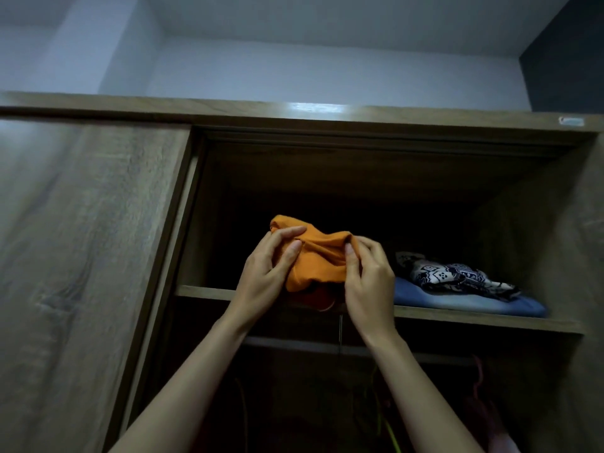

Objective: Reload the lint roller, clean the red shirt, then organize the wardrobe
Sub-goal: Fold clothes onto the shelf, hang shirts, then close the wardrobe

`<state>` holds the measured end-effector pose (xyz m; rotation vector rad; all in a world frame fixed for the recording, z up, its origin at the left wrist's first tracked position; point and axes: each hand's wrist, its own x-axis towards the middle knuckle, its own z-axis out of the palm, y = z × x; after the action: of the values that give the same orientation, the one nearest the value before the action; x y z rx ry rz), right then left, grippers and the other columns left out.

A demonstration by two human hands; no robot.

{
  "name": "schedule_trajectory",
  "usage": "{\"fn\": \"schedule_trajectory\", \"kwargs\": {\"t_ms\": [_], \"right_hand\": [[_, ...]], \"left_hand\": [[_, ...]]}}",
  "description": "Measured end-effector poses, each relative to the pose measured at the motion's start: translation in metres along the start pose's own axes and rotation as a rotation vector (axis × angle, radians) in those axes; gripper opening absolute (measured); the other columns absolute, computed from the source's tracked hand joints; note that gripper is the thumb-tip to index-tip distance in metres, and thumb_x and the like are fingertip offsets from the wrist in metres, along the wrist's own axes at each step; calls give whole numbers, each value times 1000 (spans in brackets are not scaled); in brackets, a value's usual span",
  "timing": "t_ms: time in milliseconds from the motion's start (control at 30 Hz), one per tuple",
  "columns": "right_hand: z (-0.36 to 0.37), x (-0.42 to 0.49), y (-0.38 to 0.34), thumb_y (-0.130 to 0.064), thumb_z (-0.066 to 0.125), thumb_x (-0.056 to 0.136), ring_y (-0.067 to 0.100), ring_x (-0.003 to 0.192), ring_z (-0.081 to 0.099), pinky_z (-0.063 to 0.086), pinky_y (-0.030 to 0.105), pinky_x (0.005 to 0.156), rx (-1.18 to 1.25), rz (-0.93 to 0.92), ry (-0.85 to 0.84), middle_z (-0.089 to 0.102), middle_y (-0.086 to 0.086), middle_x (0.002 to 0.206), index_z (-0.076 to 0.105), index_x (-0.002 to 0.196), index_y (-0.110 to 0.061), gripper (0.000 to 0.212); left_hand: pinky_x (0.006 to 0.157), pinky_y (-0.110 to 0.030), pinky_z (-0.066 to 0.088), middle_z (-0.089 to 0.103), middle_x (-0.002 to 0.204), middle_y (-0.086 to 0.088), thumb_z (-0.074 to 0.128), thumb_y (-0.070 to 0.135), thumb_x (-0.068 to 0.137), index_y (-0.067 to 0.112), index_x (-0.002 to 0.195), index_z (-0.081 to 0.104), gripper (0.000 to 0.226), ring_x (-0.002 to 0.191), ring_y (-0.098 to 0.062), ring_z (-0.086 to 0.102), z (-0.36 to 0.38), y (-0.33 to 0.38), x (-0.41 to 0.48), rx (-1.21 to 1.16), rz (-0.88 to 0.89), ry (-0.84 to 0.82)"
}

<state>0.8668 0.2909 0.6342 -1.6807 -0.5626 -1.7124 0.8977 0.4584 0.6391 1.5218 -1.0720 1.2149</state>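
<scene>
"Which step?"
"Organizing, apparently: left hand [271,256] and right hand [369,273], each grip clamped on a bunched orange garment [322,256] at the upper shelf [209,291]."
"Next?"
"Likely folding it flat beside the blue stack [457,300]."

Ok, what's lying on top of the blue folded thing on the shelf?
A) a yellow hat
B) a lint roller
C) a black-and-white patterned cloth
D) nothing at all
C: the black-and-white patterned cloth lies on the blue folded garment on the shelf, right of the orange cloth that the left hand and right hand hold.
</scene>
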Motion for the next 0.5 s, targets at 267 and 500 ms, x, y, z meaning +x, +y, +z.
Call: {"fn": "schedule_trajectory", "kwargs": {"t_ms": [267,500], "right_hand": [[-11,-19,-15,-69,8,89,27,128,42,18,54,108,-302,258,-215,58,3,128,39,139,-36,67],[-12,-26,-22,-35,34,101,26,129,40,15,52,111,-231,313,-150,57,0,134,41,141,-36,40]], "left_hand": [[84,-28,49,54,106,18,59,40,92,31,116,59,25,97,-4,53,0,23,6,-82,-345,153],[78,-13,50,45,130,4,48,13,99,30,134,55,40,102,-6,53,2,33,-6,-112,-373,19]]}}
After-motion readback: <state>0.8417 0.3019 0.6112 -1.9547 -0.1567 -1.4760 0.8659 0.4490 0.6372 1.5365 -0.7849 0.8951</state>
